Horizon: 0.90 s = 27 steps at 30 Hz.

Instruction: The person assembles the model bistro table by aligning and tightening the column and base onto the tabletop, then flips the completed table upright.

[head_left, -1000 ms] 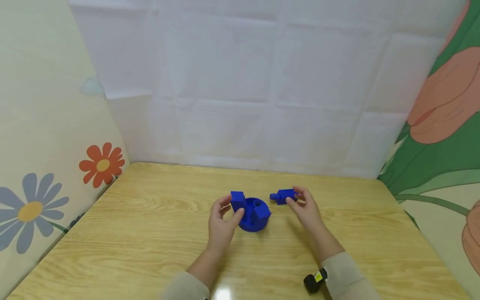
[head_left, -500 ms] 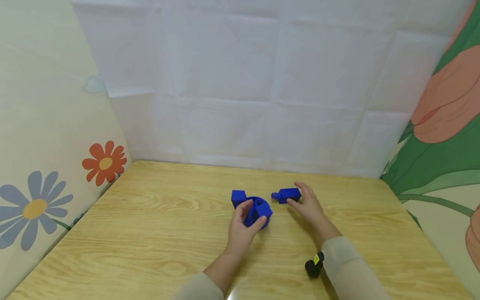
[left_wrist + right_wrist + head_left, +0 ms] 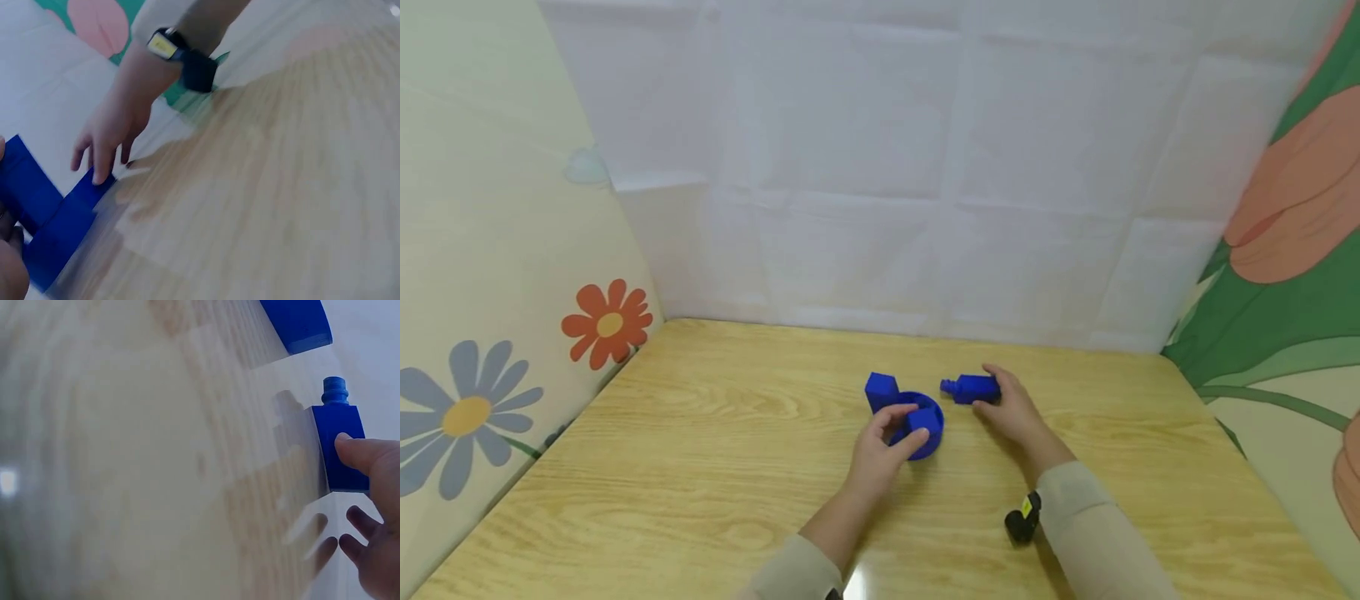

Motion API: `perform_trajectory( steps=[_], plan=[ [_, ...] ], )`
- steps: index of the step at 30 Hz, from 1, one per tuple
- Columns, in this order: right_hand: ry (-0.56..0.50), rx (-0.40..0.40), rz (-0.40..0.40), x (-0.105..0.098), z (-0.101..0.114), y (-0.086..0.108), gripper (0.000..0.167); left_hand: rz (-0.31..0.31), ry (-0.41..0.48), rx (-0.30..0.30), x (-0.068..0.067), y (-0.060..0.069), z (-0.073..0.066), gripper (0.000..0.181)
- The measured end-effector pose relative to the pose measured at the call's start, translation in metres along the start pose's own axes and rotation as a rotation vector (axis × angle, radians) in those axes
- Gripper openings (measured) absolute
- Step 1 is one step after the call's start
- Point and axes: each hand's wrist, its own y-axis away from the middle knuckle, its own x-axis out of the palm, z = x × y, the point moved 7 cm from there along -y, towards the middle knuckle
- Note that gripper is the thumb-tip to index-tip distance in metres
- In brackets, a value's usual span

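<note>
A round blue base (image 3: 929, 450) stands on the table, partly hidden by my left hand (image 3: 874, 457). My left thumb and fingers pinch a blue block (image 3: 922, 421) at the base's near side. Another blue block (image 3: 882, 390) stands at the base's far left edge. To the right, a blue block with a ribbed round stem (image 3: 974, 388) lies with the stem pointing left, toward the base. My right hand (image 3: 1021, 412) holds it at its right end; the thumb (image 3: 353, 452) lies across it in the right wrist view.
The wood-grain table (image 3: 715, 467) spreads around both hands. A white cloth (image 3: 880, 192) hangs behind it, with flower-patterned panels on both sides. A black device with a yellow label (image 3: 1022, 518) is at my right wrist.
My left hand has moved right, from the left block to the near one, and now pinches it. The near block has turned, and its round hole no longer shows. My right hand has hardly moved.
</note>
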Motion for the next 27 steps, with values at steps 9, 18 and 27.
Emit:
perform_trajectory(
  steps=[9, 18, 27],
  plan=[
    [-0.009, 0.104, 0.014, 0.001, -0.004, 0.005, 0.066, 0.156, 0.132, 0.005, -0.019, -0.006, 0.002, 0.041],
    [0.041, 0.202, -0.043, 0.0, -0.011, 0.01, 0.052, 0.075, 0.152, 0.095, -0.029, -0.008, -0.001, 0.039],
    [-0.225, 0.226, -0.165, -0.004, -0.01, 0.022, 0.051, 0.026, 0.028, 0.02, -0.025, -0.005, 0.003, 0.052]
  ],
)
